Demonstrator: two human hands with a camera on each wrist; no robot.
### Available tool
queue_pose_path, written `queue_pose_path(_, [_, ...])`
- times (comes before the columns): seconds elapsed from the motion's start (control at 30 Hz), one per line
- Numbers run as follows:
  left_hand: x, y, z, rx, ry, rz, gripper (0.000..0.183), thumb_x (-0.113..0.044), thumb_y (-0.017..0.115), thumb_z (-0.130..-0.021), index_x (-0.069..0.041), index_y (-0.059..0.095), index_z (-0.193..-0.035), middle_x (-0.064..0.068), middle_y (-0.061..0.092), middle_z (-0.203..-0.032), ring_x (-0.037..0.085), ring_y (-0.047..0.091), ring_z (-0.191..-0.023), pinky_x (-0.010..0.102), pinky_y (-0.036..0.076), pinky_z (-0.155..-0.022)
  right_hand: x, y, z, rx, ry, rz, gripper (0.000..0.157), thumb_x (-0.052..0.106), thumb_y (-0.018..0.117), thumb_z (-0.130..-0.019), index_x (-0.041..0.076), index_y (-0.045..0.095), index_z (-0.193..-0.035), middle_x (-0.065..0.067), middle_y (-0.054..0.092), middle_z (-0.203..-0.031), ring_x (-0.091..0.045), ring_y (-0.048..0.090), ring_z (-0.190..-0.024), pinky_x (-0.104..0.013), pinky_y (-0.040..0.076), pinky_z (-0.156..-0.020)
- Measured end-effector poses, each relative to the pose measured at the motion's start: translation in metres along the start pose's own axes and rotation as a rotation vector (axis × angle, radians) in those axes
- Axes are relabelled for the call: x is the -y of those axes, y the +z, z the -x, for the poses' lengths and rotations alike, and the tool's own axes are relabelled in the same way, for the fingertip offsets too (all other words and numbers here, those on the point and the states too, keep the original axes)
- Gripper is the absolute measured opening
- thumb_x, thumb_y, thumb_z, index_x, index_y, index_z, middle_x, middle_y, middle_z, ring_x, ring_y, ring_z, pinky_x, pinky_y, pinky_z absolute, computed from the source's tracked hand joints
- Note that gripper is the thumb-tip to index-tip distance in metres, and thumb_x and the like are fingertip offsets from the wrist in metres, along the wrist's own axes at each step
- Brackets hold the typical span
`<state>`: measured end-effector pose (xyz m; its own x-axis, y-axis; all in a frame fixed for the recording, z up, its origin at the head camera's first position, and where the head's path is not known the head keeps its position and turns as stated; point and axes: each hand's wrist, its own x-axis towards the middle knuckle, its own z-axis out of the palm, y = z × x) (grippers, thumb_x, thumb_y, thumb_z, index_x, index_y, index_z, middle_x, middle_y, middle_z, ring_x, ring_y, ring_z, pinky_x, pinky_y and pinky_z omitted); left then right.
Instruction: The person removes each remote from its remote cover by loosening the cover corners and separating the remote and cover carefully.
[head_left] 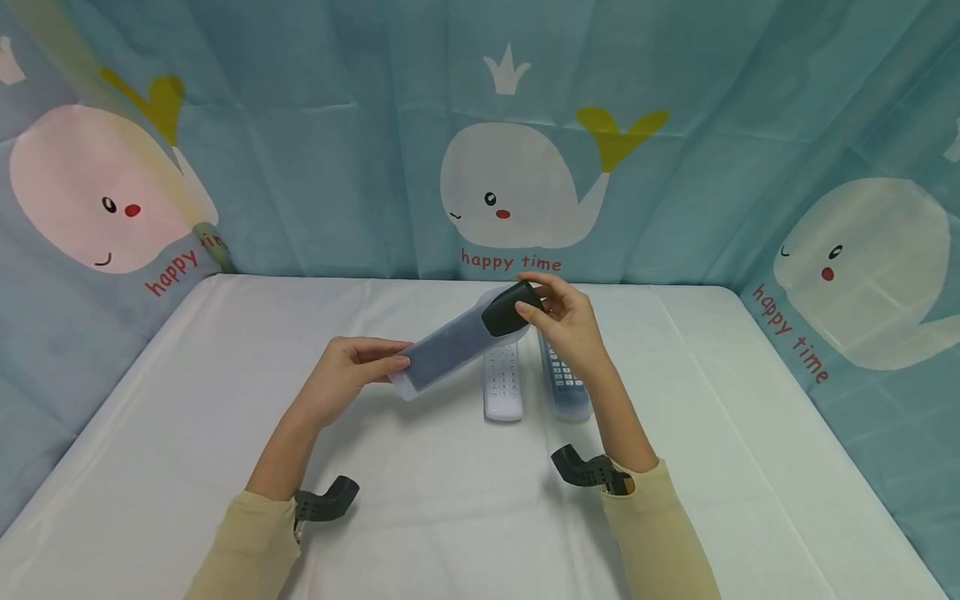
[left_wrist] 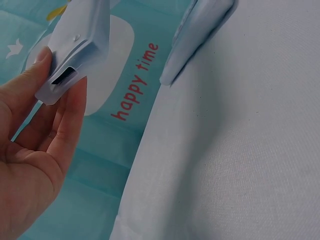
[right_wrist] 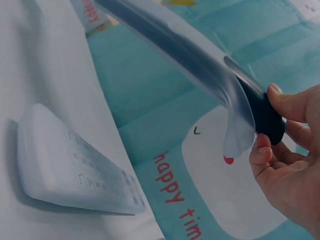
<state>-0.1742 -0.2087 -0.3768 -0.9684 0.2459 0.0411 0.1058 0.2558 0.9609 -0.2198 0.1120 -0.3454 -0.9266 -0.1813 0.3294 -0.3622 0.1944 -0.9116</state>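
Note:
A black remote control [head_left: 508,312] lies partly inside a translucent silicone sleeve [head_left: 446,350], held tilted above the table. One end of the remote sticks out of the sleeve's mouth, and no buttons show on it. My left hand [head_left: 347,372] pinches the sleeve's lower left end between thumb and fingers; a small slot shows there in the left wrist view. At the upper right, my right hand [head_left: 568,327] grips the bare black end of the remote. In the right wrist view the sleeve's edge [right_wrist: 240,135] flares loosely around the remote.
Below the raised remote, a white remote [head_left: 502,385] lies on the white-covered table [head_left: 420,500]. Beside it is a second remote in a bluish translucent cover [head_left: 567,392], partly behind the right hand. A teal curtain [head_left: 337,167] with whale prints stands behind the table.

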Motion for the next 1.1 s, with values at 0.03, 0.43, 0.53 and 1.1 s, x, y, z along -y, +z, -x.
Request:
queue_pose_path(0.03, [-0.0005,0.0002,0.0002,0.000,0.001,0.000,0.035,-0.011,0.074,-0.100,0.005,0.072,-0.130,0.020,0.073,-0.126,0.006,0.071,-0.098,0.026,0.062,-0.086,-0.0002,-0.0003,0.0000,0.000,0.002,0.002,0.043,0.000,0.069,-0.100,-0.003,0.061,-0.142,-0.024,0.066,-0.117,-0.016,0.058,-0.084,-0.021,0.046,-0.070])
queue_pose_path(0.43, [-0.0030,0.0003,0.0008,-0.002,-0.001,0.003,0.035,-0.010,0.074,-0.100,0.006,0.071,-0.130,0.021,0.073,-0.125,0.006,0.071,-0.097,0.025,0.062,-0.085,0.0018,-0.0036,0.0001,-0.004,0.017,-0.002,0.044,0.000,0.069,-0.101,-0.001,0.061,-0.144,-0.027,0.064,-0.121,-0.016,0.059,-0.088,-0.020,0.047,-0.073])
queue_pose_path(0.53, [-0.0026,0.0001,0.0007,-0.005,-0.001,0.001,0.034,-0.010,0.074,-0.100,0.006,0.071,-0.130,0.021,0.073,-0.126,0.006,0.071,-0.097,0.025,0.062,-0.085,0.0009,-0.0042,0.0000,-0.005,0.014,-0.011,0.044,0.000,0.069,-0.101,-0.001,0.061,-0.144,-0.029,0.063,-0.121,-0.016,0.058,-0.087,-0.021,0.046,-0.072])
queue_pose_path(1.1, [-0.0002,-0.0022,-0.0011,-0.024,-0.009,0.022,0.034,-0.009,0.074,-0.099,0.008,0.071,-0.129,0.019,0.075,-0.120,0.009,0.072,-0.094,0.026,0.063,-0.083,0.0016,-0.0078,0.0000,-0.015,0.034,-0.010,0.045,0.002,0.069,-0.101,0.000,0.060,-0.145,-0.024,0.065,-0.124,-0.013,0.058,-0.086,-0.022,0.044,-0.070])
